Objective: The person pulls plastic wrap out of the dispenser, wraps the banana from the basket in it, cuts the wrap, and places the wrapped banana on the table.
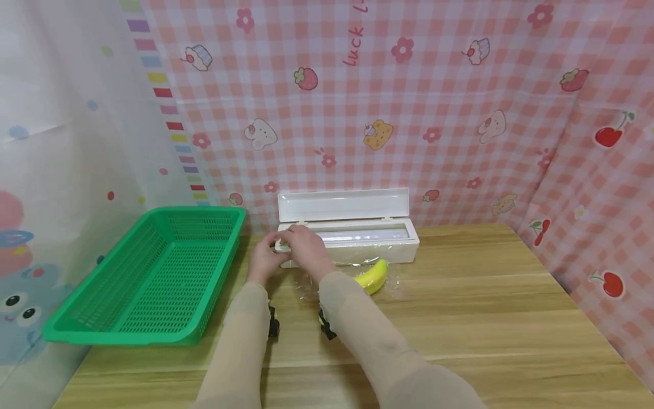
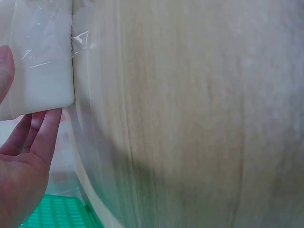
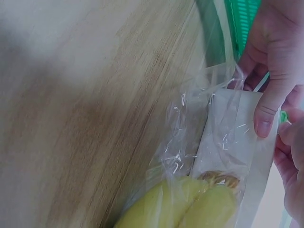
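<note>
A white cling film dispenser point(image 1: 378, 253) stands on the table with its lid point(image 1: 343, 205) raised and a film roll point(image 1: 363, 234) inside. Clear film point(image 3: 178, 137) hangs from its front over yellow bananas point(image 1: 374, 276), whose brown stem end shows in the right wrist view. My left hand point(image 1: 263, 261) grips the dispenser's left end, thumb on the front face and fingers round the end. Beside it, my right hand point(image 1: 308, 250) has its fingertips curled at a small green slider point(image 3: 284, 116) on the dispenser's top edge, mostly hidden by the fingers.
A green plastic basket point(image 1: 204, 295) stands at the left of the wooden table point(image 1: 485, 318). Behind the dispenser hangs a pink checked cloth point(image 1: 434, 102), and more cloth encloses both sides.
</note>
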A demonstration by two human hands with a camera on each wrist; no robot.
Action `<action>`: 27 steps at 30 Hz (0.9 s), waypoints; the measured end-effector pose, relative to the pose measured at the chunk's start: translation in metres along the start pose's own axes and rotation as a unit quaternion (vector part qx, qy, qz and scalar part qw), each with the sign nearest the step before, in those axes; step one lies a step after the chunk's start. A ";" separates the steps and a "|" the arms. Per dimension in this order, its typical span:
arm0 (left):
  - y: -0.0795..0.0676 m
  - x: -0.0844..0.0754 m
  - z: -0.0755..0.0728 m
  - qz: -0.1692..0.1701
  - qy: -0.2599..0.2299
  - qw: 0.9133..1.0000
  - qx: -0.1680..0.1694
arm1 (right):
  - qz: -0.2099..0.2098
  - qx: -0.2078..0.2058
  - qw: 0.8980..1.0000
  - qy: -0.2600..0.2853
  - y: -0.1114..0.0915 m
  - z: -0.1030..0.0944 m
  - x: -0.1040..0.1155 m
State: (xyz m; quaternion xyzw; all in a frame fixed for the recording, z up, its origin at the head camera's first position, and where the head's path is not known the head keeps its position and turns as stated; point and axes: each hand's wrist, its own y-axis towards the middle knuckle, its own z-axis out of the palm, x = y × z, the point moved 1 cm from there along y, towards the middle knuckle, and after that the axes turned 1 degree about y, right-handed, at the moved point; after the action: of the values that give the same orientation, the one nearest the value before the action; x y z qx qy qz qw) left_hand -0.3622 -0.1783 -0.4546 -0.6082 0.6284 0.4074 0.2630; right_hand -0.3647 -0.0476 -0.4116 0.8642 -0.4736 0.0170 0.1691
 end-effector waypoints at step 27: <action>0.000 0.000 -0.002 -0.005 0.003 1.000 0.006 | 0.010 0.016 1.000 0.001 0.000 -0.004 -0.001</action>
State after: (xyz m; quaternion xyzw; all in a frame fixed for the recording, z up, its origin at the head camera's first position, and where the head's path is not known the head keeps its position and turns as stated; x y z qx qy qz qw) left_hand -0.3622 -0.1806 -0.4535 -0.6109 0.6286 0.4003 0.2673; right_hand -0.3648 -0.0451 -0.4079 0.8622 -0.4813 0.0270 0.1556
